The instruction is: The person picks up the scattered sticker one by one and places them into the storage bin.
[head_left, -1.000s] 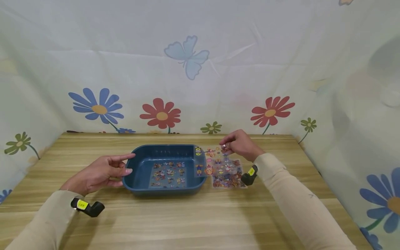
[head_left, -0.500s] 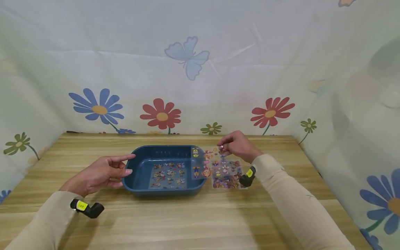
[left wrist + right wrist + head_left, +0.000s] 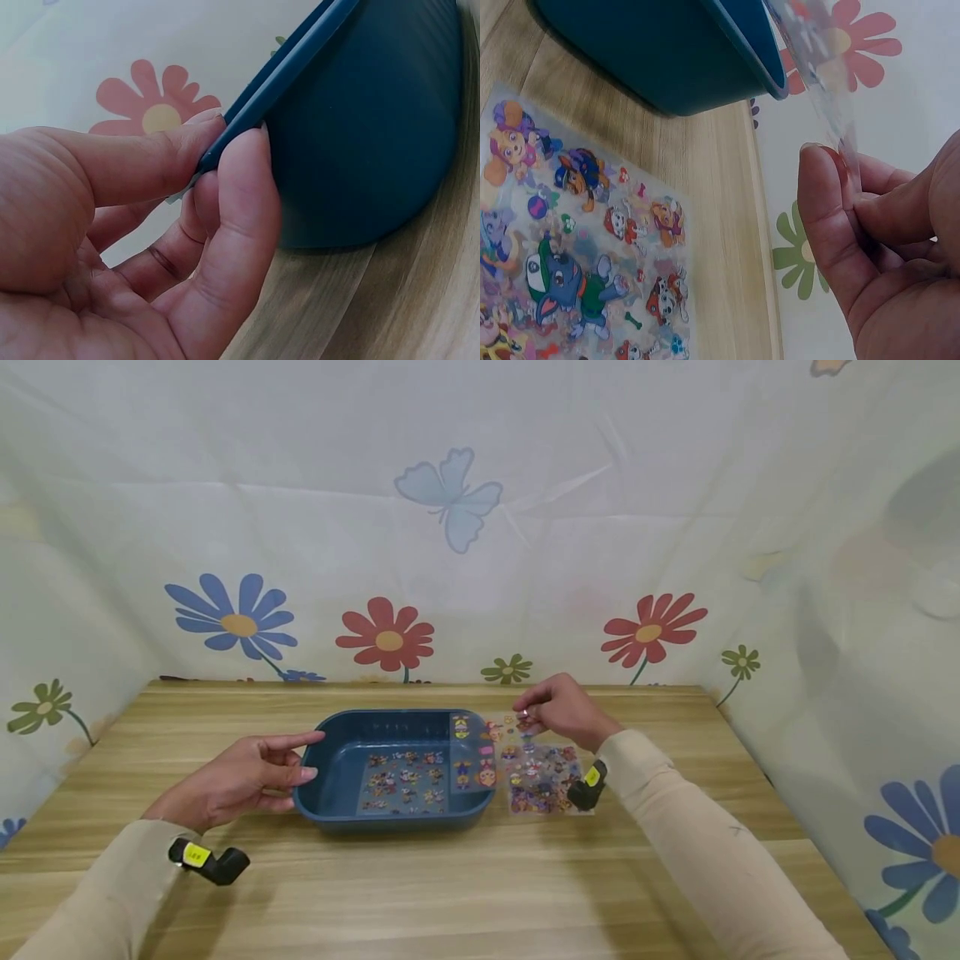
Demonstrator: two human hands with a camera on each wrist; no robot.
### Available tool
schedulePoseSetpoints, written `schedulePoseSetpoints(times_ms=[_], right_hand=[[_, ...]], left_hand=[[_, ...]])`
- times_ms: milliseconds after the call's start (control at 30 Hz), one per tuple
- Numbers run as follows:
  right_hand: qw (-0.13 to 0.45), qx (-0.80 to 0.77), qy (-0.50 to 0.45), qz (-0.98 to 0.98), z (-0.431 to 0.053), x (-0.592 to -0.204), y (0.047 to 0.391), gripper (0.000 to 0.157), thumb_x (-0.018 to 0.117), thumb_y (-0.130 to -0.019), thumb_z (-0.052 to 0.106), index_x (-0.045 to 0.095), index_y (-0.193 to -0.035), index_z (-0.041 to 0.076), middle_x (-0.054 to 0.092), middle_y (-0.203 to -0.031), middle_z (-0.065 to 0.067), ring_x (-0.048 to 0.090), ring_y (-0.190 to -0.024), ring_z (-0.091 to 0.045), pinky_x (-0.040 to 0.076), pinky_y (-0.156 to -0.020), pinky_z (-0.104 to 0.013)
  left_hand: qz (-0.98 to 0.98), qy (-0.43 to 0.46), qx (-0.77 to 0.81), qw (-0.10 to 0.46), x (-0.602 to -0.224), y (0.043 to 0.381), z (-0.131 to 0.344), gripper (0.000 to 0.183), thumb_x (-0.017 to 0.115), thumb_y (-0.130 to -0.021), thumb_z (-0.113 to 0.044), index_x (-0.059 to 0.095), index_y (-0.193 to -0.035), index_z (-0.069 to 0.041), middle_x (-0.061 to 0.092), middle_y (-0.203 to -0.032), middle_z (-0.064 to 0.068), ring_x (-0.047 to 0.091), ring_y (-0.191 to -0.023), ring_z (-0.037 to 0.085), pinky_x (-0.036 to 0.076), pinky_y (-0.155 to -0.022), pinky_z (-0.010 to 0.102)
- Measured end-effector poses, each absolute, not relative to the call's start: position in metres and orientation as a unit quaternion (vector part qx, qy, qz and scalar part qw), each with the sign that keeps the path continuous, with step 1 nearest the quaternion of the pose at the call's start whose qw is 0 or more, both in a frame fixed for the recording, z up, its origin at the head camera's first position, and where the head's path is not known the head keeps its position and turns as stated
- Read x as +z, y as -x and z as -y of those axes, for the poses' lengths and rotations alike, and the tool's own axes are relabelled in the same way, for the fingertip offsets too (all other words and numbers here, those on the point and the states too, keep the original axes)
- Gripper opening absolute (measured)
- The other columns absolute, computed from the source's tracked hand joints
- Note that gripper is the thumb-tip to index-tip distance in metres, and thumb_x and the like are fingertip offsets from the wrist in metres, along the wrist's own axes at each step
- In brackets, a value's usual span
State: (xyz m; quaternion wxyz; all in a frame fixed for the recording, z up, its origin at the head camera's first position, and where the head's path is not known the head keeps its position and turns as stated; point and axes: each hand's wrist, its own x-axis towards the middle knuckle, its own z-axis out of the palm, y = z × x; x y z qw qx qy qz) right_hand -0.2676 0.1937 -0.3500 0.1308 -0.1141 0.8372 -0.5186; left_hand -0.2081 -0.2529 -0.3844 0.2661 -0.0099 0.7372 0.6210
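A blue plastic basin (image 3: 393, 822) stands on the wooden table, with a clear sticker sheet (image 3: 405, 781) lying on its floor. My left hand (image 3: 228, 781) pinches the basin's left rim between thumb and fingers, as the left wrist view also shows. Between thumb and fingers, my right hand (image 3: 566, 710) pinches one edge of another clear sticker sheet (image 3: 472, 760). This held sheet reaches over the basin's right rim. On the table right of the basin lie more sticker sheets (image 3: 585, 247), printed with cartoon dogs; the held sheet partly covers them in the head view.
The wooden table (image 3: 450, 893) ends at the back against a pale cloth (image 3: 540, 568) printed with flowers and a butterfly. Similar cloth hangs at both sides. A small black camera (image 3: 588, 785) is strapped to the right wrist, another (image 3: 213, 860) to the left.
My right hand has moved a little to the left, carrying the sticker sheet farther over the basin. My left hand and the basin have stayed in place.
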Motion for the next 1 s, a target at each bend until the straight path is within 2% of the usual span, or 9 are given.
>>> schedulePoseSetpoints(times_ms=[800,1000], right_hand=[[0.141,-0.532,0.118,-0.826,-0.167,-0.347,0.267,0.029,0.049,-0.092,-0.011,0.068,-0.113,-0.010,0.067,-0.113,-0.025,0.072,-0.082,-0.018,0.061,-0.074,-0.032],[0.146,-0.536,0.114,-0.824,-0.159,-0.348,0.269,0.028,0.049,-0.091,-0.012,0.070,-0.109,-0.007,0.068,-0.112,-0.024,0.072,-0.083,-0.021,0.061,-0.073,-0.033]], left_hand=[[-0.735,0.011,0.626,0.262,-0.385,0.206,0.253,0.082,0.075,-0.087,-0.021,0.031,-0.156,-0.020,0.056,-0.096,0.004,0.068,-0.070,0.016,0.061,-0.072,0.031],[-0.732,0.016,0.629,0.263,-0.385,0.206,0.253,0.081,0.075,-0.087,-0.022,0.032,-0.155,-0.020,0.057,-0.096,0.005,0.069,-0.071,0.017,0.061,-0.072,0.031]])
